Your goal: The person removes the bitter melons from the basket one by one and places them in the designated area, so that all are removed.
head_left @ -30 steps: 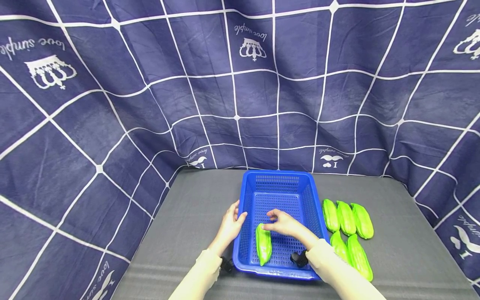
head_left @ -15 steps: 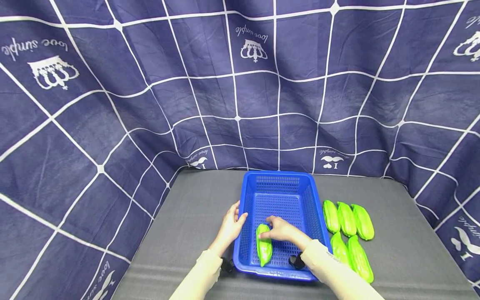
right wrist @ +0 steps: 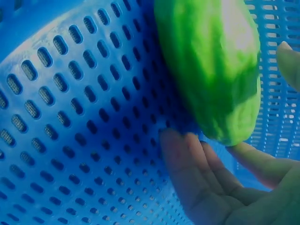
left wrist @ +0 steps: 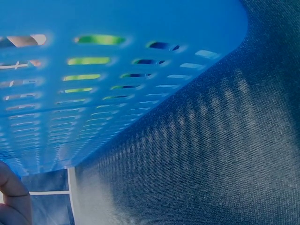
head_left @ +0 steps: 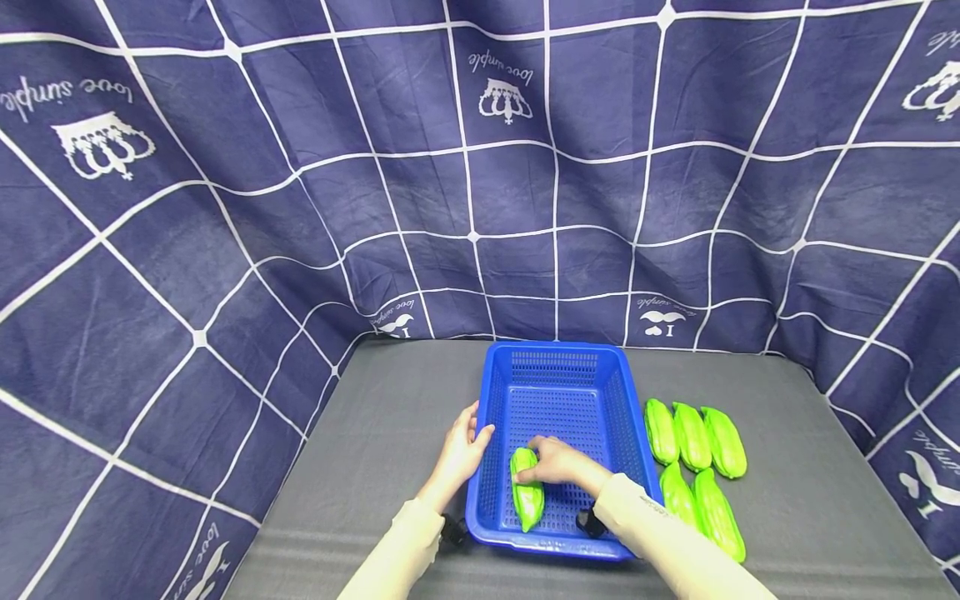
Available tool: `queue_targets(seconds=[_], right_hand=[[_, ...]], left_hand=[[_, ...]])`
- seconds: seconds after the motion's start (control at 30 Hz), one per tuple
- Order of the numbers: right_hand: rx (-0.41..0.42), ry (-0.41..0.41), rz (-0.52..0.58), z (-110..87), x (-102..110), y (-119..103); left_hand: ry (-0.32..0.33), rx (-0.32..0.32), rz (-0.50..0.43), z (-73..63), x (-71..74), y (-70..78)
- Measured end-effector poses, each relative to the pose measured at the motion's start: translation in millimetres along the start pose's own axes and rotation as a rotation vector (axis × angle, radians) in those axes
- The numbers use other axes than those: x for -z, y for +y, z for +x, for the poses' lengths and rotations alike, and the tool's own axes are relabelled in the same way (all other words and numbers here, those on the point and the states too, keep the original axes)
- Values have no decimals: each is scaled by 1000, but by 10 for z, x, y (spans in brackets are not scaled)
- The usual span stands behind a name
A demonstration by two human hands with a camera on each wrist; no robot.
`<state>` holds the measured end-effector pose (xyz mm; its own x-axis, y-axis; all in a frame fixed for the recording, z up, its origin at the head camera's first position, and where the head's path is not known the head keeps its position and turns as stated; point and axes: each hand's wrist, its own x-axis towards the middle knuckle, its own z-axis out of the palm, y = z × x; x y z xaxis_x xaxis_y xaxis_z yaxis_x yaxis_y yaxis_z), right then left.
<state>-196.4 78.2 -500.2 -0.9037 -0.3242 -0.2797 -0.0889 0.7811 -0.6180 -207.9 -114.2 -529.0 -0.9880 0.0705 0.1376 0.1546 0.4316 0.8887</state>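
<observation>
A blue plastic basket (head_left: 555, 546) stands on the grey table. Inside it, toward the near left, lies a bright green ridged gourd (head_left: 528, 504). My left hand (head_left: 459, 450) holds the basket's left rim, thumb over the edge and fingers outside; in the left wrist view only part of a finger (left wrist: 14, 194) shows. My right hand (head_left: 558, 461) is down in the basket at the gourd's far end. In the right wrist view the gourd (right wrist: 211, 70) has a fingertip at its end, other fingers (right wrist: 183, 173) lie beside it, and the thumb (right wrist: 288, 63) looks apart from it.
Right of the basket, several similar green gourds (head_left: 692, 437) lie on the table (head_left: 817, 500) in two rows. A blue curtain with white lines (head_left: 555, 192) hangs behind and at the sides. Dark wrist devices (head_left: 590, 523) sit under both sleeves.
My right hand has come lower and slightly nearer, over the far end of the gourd in the basket. The left hand has stayed at the rim.
</observation>
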Motion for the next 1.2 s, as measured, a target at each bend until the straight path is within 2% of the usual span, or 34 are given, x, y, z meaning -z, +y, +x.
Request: queue_targets(seconds=[0.13,0.37,0.7,0.83,1.0,1.2], right_hand=[[-7,-11,-1,-2,-29,1],[-50,-54,130,2,-90,47],[-38,-71,235,13,-101,99],[-63,-90,296,12,-95,118],[-87,-106,358,8,-41,111],[-57,-138,511,18,102,94]], left_hand=[[4,0,4,-5,-7,-1],[9,5,-3,-1,-24,-6],[7,14,-4,-14,-22,1],[15,12,7,-18,-27,-12],[16,-4,9,-12,-27,-30],[8,-5,4,1,-10,-25]])
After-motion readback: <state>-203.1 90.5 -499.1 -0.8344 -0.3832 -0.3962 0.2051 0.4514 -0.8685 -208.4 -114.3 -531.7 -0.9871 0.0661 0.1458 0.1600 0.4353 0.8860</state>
